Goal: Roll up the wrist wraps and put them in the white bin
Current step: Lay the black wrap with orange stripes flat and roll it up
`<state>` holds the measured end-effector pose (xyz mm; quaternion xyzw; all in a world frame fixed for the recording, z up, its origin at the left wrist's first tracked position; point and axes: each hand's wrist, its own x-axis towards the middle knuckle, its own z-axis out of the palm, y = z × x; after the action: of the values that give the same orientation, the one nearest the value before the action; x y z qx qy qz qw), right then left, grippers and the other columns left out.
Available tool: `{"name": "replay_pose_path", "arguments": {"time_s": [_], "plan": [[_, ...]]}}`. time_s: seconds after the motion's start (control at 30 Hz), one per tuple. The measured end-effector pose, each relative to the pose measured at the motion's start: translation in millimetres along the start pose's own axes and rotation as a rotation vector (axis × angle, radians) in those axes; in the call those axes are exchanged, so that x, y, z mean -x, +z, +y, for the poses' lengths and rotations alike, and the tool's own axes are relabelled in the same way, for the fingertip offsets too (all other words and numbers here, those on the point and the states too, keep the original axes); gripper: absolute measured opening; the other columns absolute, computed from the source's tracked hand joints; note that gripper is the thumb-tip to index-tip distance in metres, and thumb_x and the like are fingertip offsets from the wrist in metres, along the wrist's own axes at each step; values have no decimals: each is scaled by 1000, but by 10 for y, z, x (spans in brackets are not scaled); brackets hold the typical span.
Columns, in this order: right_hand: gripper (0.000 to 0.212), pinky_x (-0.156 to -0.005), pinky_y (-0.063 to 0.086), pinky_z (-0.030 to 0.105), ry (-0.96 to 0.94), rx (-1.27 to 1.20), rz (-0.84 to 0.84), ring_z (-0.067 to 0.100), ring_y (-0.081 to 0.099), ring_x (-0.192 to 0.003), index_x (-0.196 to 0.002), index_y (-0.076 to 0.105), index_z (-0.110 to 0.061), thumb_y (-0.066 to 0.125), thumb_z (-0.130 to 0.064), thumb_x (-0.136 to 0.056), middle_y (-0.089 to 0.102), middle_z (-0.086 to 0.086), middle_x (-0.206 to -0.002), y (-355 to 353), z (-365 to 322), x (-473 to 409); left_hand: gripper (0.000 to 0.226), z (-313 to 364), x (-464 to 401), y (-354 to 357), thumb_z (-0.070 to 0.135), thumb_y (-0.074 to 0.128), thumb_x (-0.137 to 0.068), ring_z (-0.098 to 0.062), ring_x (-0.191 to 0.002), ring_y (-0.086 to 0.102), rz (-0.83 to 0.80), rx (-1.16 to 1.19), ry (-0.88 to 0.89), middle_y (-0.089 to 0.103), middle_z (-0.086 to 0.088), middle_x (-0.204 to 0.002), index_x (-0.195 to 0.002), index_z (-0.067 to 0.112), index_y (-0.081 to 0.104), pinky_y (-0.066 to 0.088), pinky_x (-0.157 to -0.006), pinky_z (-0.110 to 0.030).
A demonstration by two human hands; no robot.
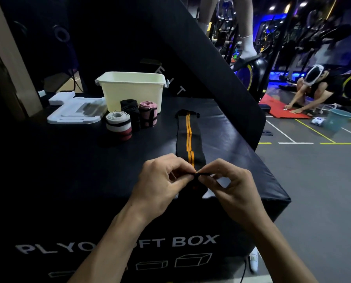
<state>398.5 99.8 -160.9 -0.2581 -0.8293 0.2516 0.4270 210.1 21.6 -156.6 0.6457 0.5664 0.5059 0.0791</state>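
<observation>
A black wrist wrap with two orange stripes lies flat and stretched out on the black plyo box, running away from me. My left hand and my right hand both pinch its near end, which is folded over between my fingertips. Further back stand three rolled wraps: a white, black and pink one, a black one and a pink one. Right behind them is the white bin, whose inside I cannot see.
The bin's white lid lies flat to its left. A large black padded panel leans diagonally over the back right of the box. On the gym floor at right, a person crouches on a red mat beside a teal bucket.
</observation>
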Motion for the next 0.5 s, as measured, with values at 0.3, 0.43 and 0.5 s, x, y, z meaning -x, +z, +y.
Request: {"name": "replay_pose_path", "arguments": {"time_s": [0.3, 0.43, 0.5], "plan": [[16, -75, 55, 26, 60, -65, -67, 12, 70, -83, -91, 68, -21, 74, -7, -90, 72, -10, -84, -38, 15, 66, 10, -110, -124, 12, 32, 74, -93, -7, -91, 72, -217, 182, -144, 77, 10, -91, -93, 24, 80, 55, -83, -27], [17, -72, 51, 19, 53, -87, -65, 10, 67, -74, -88, 68, -22, 75, -6, -89, 69, -10, -79, -58, 45, 85, 11, -418, -373, 82, 26, 69, -98, -5, -95, 70, -46, 17, -136, 75, 14, -101, -102, 27, 79, 51, -84, -21], [16, -72, 50, 20, 61, -96, -78, 10, 66, -72, -88, 69, -22, 75, -8, -89, 69, -10, -79, -71, 59, 90, 15, -561, -503, 100, 22, 67, -99, -1, -92, 69, -5, -42, -260, 76, 14, -101, -107, 28, 78, 51, -82, -17]]}}
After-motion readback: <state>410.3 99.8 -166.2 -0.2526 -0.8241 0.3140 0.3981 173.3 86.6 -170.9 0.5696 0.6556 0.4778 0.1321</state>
